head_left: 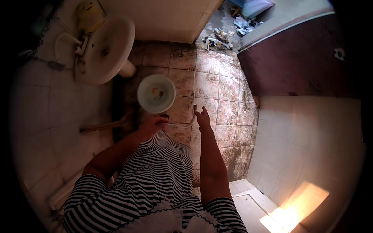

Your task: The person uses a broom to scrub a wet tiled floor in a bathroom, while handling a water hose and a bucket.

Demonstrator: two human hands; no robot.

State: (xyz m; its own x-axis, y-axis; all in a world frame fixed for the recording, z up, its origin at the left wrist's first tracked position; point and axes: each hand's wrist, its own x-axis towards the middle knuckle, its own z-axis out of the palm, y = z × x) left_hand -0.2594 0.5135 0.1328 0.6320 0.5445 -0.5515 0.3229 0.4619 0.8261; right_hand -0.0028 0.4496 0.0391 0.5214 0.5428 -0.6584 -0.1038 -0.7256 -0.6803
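Observation:
My left hand (pixel 155 125) is closed in front of my striped clothing, just below a round white basin (pixel 145 103) on the floor. A dark, rounded end (pixel 165 116) shows at its fingertips. From there a thin whitish hose (pixel 182 127) sags across to my right hand (pixel 203 118), whose fingers grip it near its other end. That end carries a small brownish fitting (pixel 195 107) pointing away from me. The index finger of my right hand is partly stretched out. Inside the basin lie a few small orange-brown pieces, too small to name.
A white pedestal sink (pixel 130 33) with a tap (pixel 80 46) stands at the left. A brown stick-like piece (pixel 103 127) juts near the left wall. The dark red door (pixel 295 58) is at the right. Rubbish (pixel 221 38) lies beyond the stained tiled floor (pixel 229 91).

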